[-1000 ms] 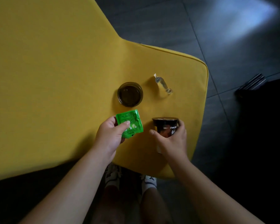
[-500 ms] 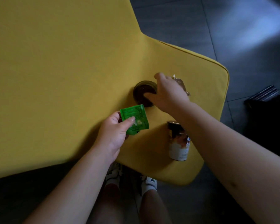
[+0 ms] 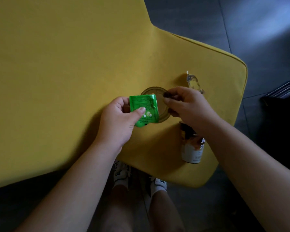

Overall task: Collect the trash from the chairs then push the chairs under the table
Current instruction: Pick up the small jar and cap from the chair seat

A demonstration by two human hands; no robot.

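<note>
Pinching a green packet (image 3: 143, 110), the left hand (image 3: 117, 120) meets the right hand (image 3: 189, 104) gripping a clear lid (image 3: 155, 93) over the yellow chair seat (image 3: 74, 81); dark tiled floor (image 3: 208, 17) at one o'clock.

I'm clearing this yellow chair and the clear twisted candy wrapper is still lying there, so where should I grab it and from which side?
Probably by its near twisted end. The clear candy wrapper lies flat on the chair seat just beyond the right hand, which is pinching the round lid. The thin twist gives fingertips something to pinch; the puffy middle may slip. Come from above on the near side.
</note>
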